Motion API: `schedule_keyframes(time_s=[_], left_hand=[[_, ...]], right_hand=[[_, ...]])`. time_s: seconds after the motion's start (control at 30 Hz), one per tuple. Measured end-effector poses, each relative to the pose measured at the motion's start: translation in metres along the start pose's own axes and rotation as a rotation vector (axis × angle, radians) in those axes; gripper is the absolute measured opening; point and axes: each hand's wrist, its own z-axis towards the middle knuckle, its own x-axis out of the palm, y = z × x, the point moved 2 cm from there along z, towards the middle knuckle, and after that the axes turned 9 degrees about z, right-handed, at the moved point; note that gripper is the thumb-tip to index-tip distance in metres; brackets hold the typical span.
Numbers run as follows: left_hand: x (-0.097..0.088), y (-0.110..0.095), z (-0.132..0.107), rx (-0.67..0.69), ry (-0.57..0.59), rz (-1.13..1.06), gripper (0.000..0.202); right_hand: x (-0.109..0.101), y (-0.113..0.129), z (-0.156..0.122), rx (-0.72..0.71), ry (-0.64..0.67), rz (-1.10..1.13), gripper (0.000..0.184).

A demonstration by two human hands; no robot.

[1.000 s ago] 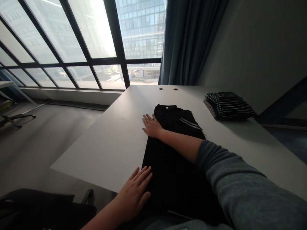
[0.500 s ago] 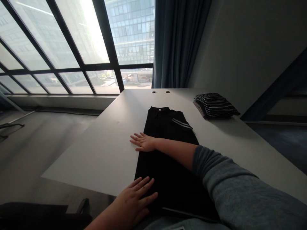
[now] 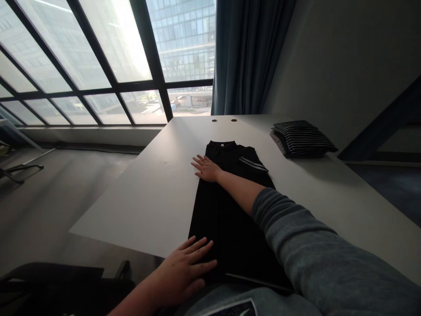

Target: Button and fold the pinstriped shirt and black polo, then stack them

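A black shirt [image 3: 237, 224] lies lengthwise on the white table, its collar at the far end and its hem close to my body. One short sleeve with two pale stripes lies folded across its right side near the top. My right hand [image 3: 207, 168] rests flat on the shirt's left edge below the collar, fingers spread and reaching past the edge over the tabletop. Nearer to me, my left hand [image 3: 188, 267] lies on the lower left part of the shirt with its fingers stretched out. Neither hand grips anything. My right forearm crosses over the shirt and hides part of it.
On the right of the white table [image 3: 138, 206] sits a small stack of folded clothes [image 3: 304, 139], a black one with white stripes on top. Two round holes are near the far edge. A dark chair [image 3: 66, 285] stands at lower left; a blue curtain [image 3: 251, 57] hangs beyond.
My right hand has slid up along the shirt's left edge toward the collar. My left hand stays about where it was on the lower part. The view has shifted slightly.
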Motion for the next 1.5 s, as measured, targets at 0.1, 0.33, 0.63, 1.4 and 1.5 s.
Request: schedule_keyframes(time_s=[0.1, 0.33, 0.63, 1.4, 1.5], left_hand=[[-0.002, 0.006, -0.003, -0.022, -0.020, -0.078, 0.055], [-0.028, 0.011, 0.028, -0.148, -0.146, -0.070, 0.046], [-0.049, -0.070, 0.160, 0.324, -0.069, 0.097, 0.036], [-0.033, -0.117, 0.252, 0.600, -0.002, 0.334, 0.016], [-0.034, -0.111, 0.248, 0.598, -0.002, 0.308, 0.013]], right_hand=[[-0.027, -0.024, -0.036, 0.133, -0.174, -0.071, 0.068], [-0.079, -0.133, -0.181, 0.653, -0.242, 0.018, 0.062], [-0.082, -0.144, -0.305, 0.636, -0.501, 0.136, 0.046], [-0.072, -0.213, -0.214, 0.707, -0.230, 0.275, 0.051], [-0.068, -0.230, -0.191, 0.732, -0.174, 0.287, 0.048]])
